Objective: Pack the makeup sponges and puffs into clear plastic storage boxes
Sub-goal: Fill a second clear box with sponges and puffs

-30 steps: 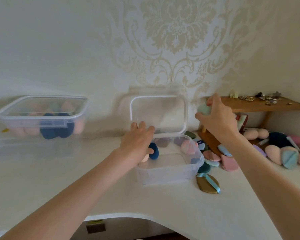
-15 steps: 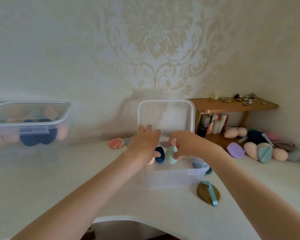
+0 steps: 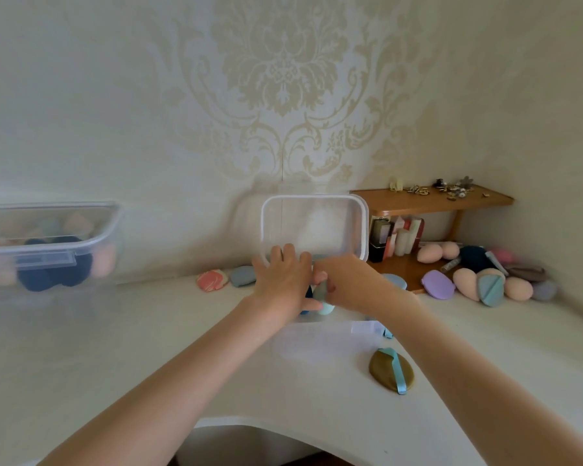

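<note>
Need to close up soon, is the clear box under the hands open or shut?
Open: its clear lid stands upright behind the clear plastic box.

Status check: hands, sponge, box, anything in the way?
Left hand open, resting at the box rim. Right hand pinching teal sponge over the box. Nothing in the way.

Corner of a room, cream and pale gold.

Walls papered in damask wallpaper (image 3: 283, 72), large floral medallion centred, a vertical seam below it. White countertop (image 3: 148, 348) with a curved front edge. Small wooden shelf (image 3: 431, 200) set into the right corner, trinkets on top, bottles tucked beneath. Soft, even daylight, no hard shadows.
</note>
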Available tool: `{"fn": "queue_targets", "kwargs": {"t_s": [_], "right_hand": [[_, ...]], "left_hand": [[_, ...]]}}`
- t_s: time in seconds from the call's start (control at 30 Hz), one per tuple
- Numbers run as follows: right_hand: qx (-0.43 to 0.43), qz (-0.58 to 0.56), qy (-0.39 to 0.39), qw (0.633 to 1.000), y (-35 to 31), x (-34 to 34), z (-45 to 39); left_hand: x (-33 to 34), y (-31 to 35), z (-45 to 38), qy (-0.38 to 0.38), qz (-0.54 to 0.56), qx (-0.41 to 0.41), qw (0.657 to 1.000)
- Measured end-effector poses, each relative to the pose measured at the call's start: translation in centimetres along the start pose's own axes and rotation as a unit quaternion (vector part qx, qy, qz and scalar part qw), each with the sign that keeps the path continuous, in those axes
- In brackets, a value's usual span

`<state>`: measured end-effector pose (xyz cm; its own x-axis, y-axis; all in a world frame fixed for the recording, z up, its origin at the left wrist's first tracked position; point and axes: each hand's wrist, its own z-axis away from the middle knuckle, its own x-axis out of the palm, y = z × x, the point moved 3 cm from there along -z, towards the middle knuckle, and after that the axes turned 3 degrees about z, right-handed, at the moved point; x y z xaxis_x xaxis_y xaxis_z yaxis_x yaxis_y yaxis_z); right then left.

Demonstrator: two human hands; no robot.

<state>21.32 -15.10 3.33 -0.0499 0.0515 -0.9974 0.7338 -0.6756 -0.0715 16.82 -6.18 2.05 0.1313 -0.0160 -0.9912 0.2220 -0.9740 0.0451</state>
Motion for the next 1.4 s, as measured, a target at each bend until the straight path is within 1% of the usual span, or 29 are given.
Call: {"fn": "queue_targets", "kwargs": {"t_s": [0.07,0.13,0.2,0.23,0.27,0.3,0.33,0.37,0.4,0.43,0.5,0.53,0.57,0.63,0.73,0.83,0.9,1.07,1.17,1.2,1.23,1.27,1.3,1.33,1.37,1.4], "right_hand": [[-0.010,-0.021,-0.002,1.000,-0.1,-0.1,0.4],[-0.010,-0.023,-0.008,1.000,-0.1,-0.3,0.7],[0.014,-0.073,-0.005,0.997,0.7,-1.3,1.4],[0.035,-0.114,0.019,0.993,1.5,-2.1,1.7],[0.064,-0.140,0.065,0.986,2.6,-3.1,2.1],[0.104,-0.148,0.128,0.975,4.0,-4.1,2.5],[0.151,-0.147,0.196,0.958,5.5,-4.8,2.9],[0.201,-0.139,0.247,0.938,7.0,-5.0,3.3],[0.253,-0.117,0.270,0.922,8.6,-4.8,3.6],[0.298,-0.071,0.254,0.917,9.9,-4.2,3.8],[0.353,0.026,0.136,0.925,12.4,-1.9,3.8],[0.377,0.053,0.083,0.921,13.4,-0.7,4.0],[0.404,0.062,0.046,0.912,14.4,0.3,4.3],[0.425,0.069,0.030,0.902,15.6,1.6,4.7],[0.421,0.095,0.037,0.901,15.8,2.0,4.7],[0.395,0.144,0.031,0.907,14.9,1.6,4.7],[0.381,0.148,0.030,0.912,14.5,1.6,4.9],[0.365,0.150,0.128,0.910,14.5,1.8,5.4],[0.342,0.146,0.172,0.912,13.4,-0.2,4.7],[0.326,0.125,0.193,0.917,12.8,-1.4,4.3],[0.304,0.073,0.219,0.924,12.0,-2.8,4.0],[0.274,-0.010,0.245,0.930,11.1,-4.2,3.7],[0.234,-0.107,0.251,0.933,10.0,-5.6,3.6],[0.184,-0.185,0.230,0.938,8.8,-6.8,3.5],[0.133,-0.231,0.179,0.947,7.3,-7.7,3.6],[0.089,-0.248,0.107,0.959,5.8,-8.0,3.8]], "left_hand": [[0.1,0.3,0.0,0.009,-0.001,-0.007,1.000],[0.0,0.6,-0.1,0.010,-0.025,-0.019,0.999],[-0.3,1.0,-0.2,0.005,-0.058,-0.029,0.998],[-0.5,1.3,-0.3,0.005,-0.075,-0.032,0.997],[-0.7,1.6,-0.4,0.006,-0.091,-0.030,0.995],[-0.9,1.9,-0.5,0.008,-0.107,-0.027,0.994],[-1.0,2.2,-0.5,0.006,-0.122,-0.024,0.992],[-1.1,2.4,-0.6,0.005,-0.133,-0.022,0.991],[-1.1,2.7,-0.7,0.004,-0.141,-0.021,0.990],[-1.1,2.9,-0.8,0.005,-0.146,-0.022,0.989],[-1.0,3.2,-0.9,0.005,-0.155,-0.024,0.988],[-1.0,3.3,-0.9,0.003,-0.158,-0.023,0.987],[-1.0,3.3,-0.9,0.001,-0.160,-0.022,0.987],[-1.0,3.3,-0.8,-0.001,-0.162,-0.019,0.987],[-1.0,3.3,-0.7,0.000,-0.164,-0.018,0.986],[-0.9,3.3,-0.7,0.000,-0.163,-0.019,0.986],[-0.9,3.2,-0.7,0.002,-0.161,-0.019,0.987],[-0.9,3.1,-0.6,0.004,-0.154,-0.016,0.988],[-1.0,2.6,-0.5,0.001,-0.128,-0.007,0.992],[-1.0,2.3,-0.5,0.002,-0.117,-0.003,0.993],[-1.0,2.0,-0.4,0.003,-0.108,0.000,0.994],[-1.0,1.8,-0.3,0.006,-0.099,0.003,0.995],[-0.9,1.6,-0.2,0.009,-0.091,0.006,0.996],[-0.9,1.4,-0.1,0.014,-0.086,0.009,0.996],[-0.9,1.2,0.0,0.018,-0.080,0.011,0.997],[-0.8,1.1,0.1,0.023,-0.076,0.013,0.997]]}}
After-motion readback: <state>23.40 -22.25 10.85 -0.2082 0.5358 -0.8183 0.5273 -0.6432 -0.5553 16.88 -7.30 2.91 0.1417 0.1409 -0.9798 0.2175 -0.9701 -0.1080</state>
